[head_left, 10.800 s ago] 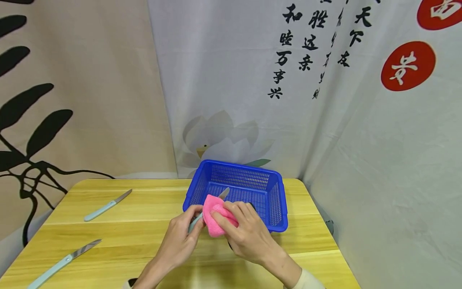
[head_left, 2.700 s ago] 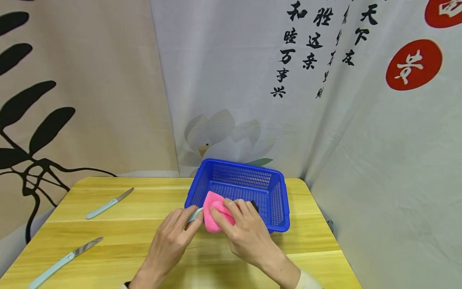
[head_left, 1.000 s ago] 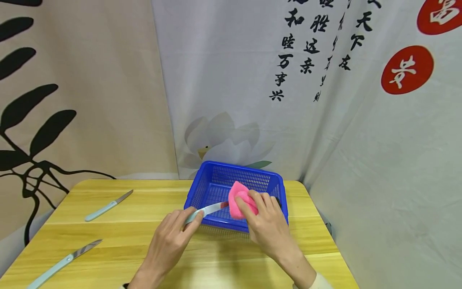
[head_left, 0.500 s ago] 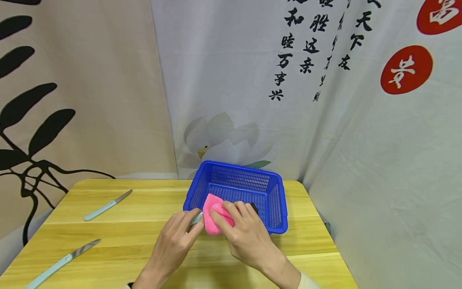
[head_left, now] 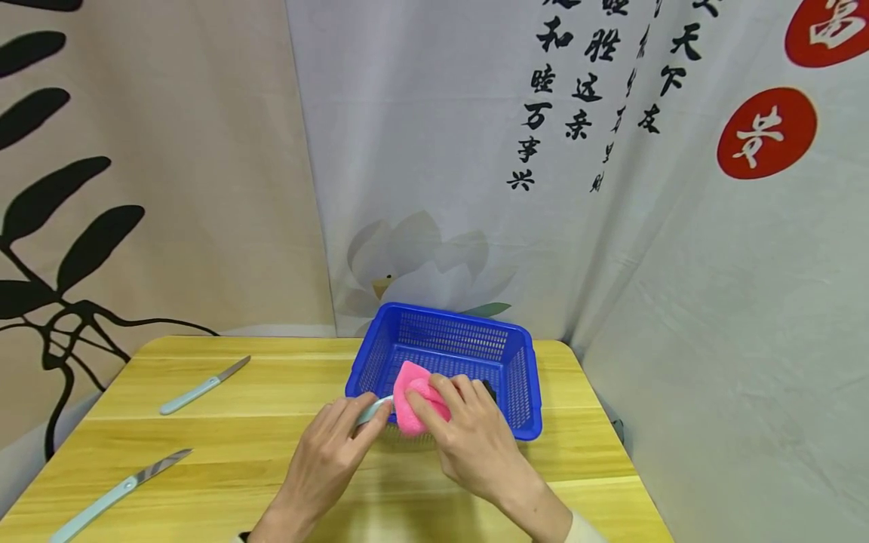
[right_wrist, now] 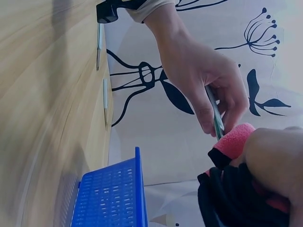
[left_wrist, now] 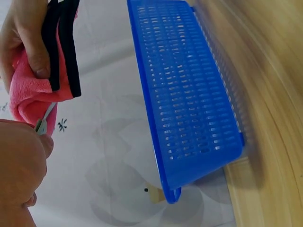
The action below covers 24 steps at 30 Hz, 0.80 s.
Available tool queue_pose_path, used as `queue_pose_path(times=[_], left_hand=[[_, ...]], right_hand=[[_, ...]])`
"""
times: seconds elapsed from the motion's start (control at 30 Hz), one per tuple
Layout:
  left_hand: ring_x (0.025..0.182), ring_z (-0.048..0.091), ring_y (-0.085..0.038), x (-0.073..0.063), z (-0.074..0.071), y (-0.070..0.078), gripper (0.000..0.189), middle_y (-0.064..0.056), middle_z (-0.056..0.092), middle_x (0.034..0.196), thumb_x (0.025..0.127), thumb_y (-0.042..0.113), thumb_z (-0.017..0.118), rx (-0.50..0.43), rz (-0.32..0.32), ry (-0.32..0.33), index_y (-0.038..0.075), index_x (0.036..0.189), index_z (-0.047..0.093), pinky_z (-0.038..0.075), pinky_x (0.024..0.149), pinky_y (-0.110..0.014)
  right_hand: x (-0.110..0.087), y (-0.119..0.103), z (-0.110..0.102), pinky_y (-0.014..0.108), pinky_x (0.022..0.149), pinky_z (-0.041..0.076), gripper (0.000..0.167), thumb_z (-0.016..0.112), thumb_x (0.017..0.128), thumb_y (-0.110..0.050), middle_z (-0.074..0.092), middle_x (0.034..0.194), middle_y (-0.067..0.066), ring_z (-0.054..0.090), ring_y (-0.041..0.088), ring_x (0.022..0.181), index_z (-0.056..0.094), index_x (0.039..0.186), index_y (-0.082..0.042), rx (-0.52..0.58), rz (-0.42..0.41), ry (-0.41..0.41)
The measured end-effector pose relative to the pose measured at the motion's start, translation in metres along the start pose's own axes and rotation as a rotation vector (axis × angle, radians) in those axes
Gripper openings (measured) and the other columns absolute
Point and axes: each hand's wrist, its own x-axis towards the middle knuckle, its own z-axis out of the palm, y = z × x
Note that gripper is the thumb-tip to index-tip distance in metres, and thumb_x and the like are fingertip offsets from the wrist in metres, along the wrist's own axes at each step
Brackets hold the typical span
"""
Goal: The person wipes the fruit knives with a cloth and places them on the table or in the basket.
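Note:
My left hand (head_left: 323,452) grips a knife (head_left: 372,410) by its pale blue handle, in front of the blue basket. My right hand (head_left: 478,449) pinches a folded pink cloth (head_left: 409,400) around the blade, hiding most of it. In the left wrist view, a short piece of the knife (left_wrist: 46,116) shows between the left fingers and the cloth (left_wrist: 33,90), which has a black border. The right wrist view shows the left hand (right_wrist: 208,75) holding the knife (right_wrist: 216,116) up off the table, its blade running into the cloth (right_wrist: 236,141).
A blue plastic basket (head_left: 462,311) stands at the back of the wooden table (head_left: 271,437), just beyond both hands. Over on the left lie a smaller knife (head_left: 190,396) and a larger knife (head_left: 102,509), blades pointing away to the right. A printed curtain (head_left: 434,151) hangs behind.
The cloth was out by the blade's tip a second ago, baring a reddish patch on the blade. It slid left to the handle, then shifted slightly right. The left hand stays about where it was.

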Motion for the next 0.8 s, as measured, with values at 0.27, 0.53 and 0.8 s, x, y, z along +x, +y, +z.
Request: queue_pose_path(times=[0.27, 0.53, 0.8], left_hand=[[0.088, 0.067, -0.026, -0.002, -0.004, 0.000, 0.045, -0.016, 0.078, 0.115, 0.123, 0.009, 0.038, 0.009, -0.022, -0.035, 0.008, 0.125, 0.082, 0.060, 0.072, -0.034], [0.087, 0.066, -0.025, -0.002, -0.005, -0.002, 0.044, -0.016, 0.078, 0.114, 0.123, 0.010, 0.039, 0.012, -0.023, -0.029, 0.008, 0.124, 0.083, 0.058, 0.070, -0.033], [0.085, 0.066, -0.026, 0.001, -0.005, -0.007, 0.040, -0.017, 0.079, 0.113, 0.122, 0.009, 0.044, -0.001, -0.020, 0.061, 0.007, 0.125, 0.084, 0.056, 0.067, -0.034]], right_hand=[[-0.006, 0.010, 0.000, 0.032, 0.076, 0.047, 0.054, 0.060, 0.089, 0.000, 0.068, 0.133, 0.011, 0.056, 0.024, 0.095, 0.072, 0.138, -0.019, 0.003, 0.035, 0.008], [-0.017, 0.022, 0.000, 0.036, 0.078, 0.051, 0.053, 0.065, 0.091, -0.002, 0.071, 0.131, 0.014, 0.059, 0.029, 0.097, 0.072, 0.140, -0.019, -0.008, 0.080, -0.002], [-0.028, 0.037, -0.001, 0.038, 0.075, 0.047, 0.047, 0.061, 0.092, -0.002, 0.070, 0.125, 0.018, 0.058, 0.032, 0.096, 0.070, 0.136, -0.016, -0.042, 0.118, 0.004]])
